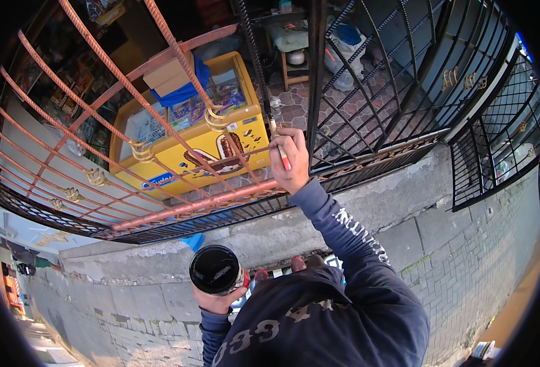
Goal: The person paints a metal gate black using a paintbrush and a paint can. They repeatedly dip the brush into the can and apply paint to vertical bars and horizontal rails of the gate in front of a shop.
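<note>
My left hand (pixel 216 302) is closed around a paint can (pixel 244 279) in front of my body. Glossy black paint (pixel 213 270) shows inside its round mouth. Raised to the metal gate, my right hand (pixel 292 160) grips a paintbrush (pixel 284 161) with a red-ended handle. The brush head points up at an upright bar; whether the bristles touch it I cannot make out. Left of that hand the gate bars (pixel 101 58) are reddish brown with gold-coloured ornaments (pixel 218 120). On the right the lattice panel (pixel 383 92) is black.
Behind the bars stands a yellow chest freezer (pixel 254 137) with a cardboard box (pixel 169 73) on top. A small wooden stand (pixel 296 79) is farther back. Below the gate runs a concrete ledge (pixel 398 183), then grey paving (pixel 465 254). A blue scrap (pixel 193 241) lies by the ledge.
</note>
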`<act>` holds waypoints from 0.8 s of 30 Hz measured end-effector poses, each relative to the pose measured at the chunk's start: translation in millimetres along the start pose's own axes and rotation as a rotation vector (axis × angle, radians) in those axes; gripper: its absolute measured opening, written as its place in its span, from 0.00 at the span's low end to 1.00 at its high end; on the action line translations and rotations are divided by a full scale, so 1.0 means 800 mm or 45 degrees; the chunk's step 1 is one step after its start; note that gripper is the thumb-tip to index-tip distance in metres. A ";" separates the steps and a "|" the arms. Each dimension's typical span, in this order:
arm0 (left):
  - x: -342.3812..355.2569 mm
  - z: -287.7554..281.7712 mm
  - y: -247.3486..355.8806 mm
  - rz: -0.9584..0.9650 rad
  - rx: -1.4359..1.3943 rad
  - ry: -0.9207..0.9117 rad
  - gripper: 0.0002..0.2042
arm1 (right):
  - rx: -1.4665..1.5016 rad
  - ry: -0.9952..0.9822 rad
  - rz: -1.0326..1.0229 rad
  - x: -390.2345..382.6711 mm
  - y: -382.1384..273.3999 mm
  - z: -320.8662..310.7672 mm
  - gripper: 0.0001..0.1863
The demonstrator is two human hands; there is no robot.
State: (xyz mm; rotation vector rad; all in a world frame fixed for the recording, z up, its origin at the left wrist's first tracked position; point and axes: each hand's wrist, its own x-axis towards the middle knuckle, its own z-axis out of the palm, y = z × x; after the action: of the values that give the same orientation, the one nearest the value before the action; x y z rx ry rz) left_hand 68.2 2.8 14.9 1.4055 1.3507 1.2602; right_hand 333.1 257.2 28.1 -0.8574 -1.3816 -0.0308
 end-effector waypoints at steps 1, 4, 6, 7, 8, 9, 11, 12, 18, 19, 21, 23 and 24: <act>-0.001 0.001 -0.001 -0.001 -0.050 -0.016 0.51 | -0.037 0.009 0.037 0.000 0.000 -0.001 0.11; -0.001 0.002 -0.004 0.034 0.014 0.013 0.51 | -0.139 0.063 0.143 0.002 -0.002 -0.001 0.11; -0.001 0.003 -0.006 -0.025 -0.021 0.012 0.51 | 0.000 -0.083 0.031 0.004 -0.004 0.000 0.11; -0.001 0.002 -0.007 0.028 0.004 0.007 0.51 | 0.084 -0.152 -0.074 0.006 -0.005 0.000 0.11; 0.000 0.001 -0.008 -0.023 -0.032 0.008 0.51 | 0.061 -0.164 -0.100 0.007 -0.006 0.000 0.11; 0.000 0.000 -0.009 -0.023 -0.042 0.006 0.51 | -0.006 -0.140 -0.011 0.009 -0.006 0.000 0.11; 0.000 -0.001 -0.011 -0.011 -0.030 -0.011 0.51 | -0.112 -0.054 0.045 0.013 -0.006 -0.002 0.12; 0.001 -0.002 -0.012 0.004 -0.004 -0.024 0.51 | -0.133 -0.009 0.110 0.014 -0.007 -0.003 0.11; 0.004 -0.014 -0.017 0.053 0.049 -0.038 0.51 | -0.209 -0.100 -0.106 0.012 -0.011 0.005 0.11; 0.005 -0.019 -0.017 0.081 0.134 -0.061 0.51 | -0.237 -0.119 -0.064 0.011 -0.013 0.006 0.11; 0.006 -0.025 -0.015 0.068 0.056 -0.057 0.50 | -0.221 -0.079 -0.066 0.011 -0.014 0.008 0.11; 0.006 -0.031 -0.015 0.059 -0.036 -0.027 0.50 | -0.227 -0.111 -0.218 0.011 -0.013 0.005 0.11; 0.006 -0.033 -0.015 0.056 -0.089 -0.001 0.50 | -0.172 -0.222 -0.323 0.012 -0.012 0.002 0.11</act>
State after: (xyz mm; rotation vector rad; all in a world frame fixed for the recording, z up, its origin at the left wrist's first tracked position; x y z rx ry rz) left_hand 39.9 6.3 8.7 1.3936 1.2692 1.3226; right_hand 329.2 255.9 41.3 -0.8054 -1.6614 -0.2519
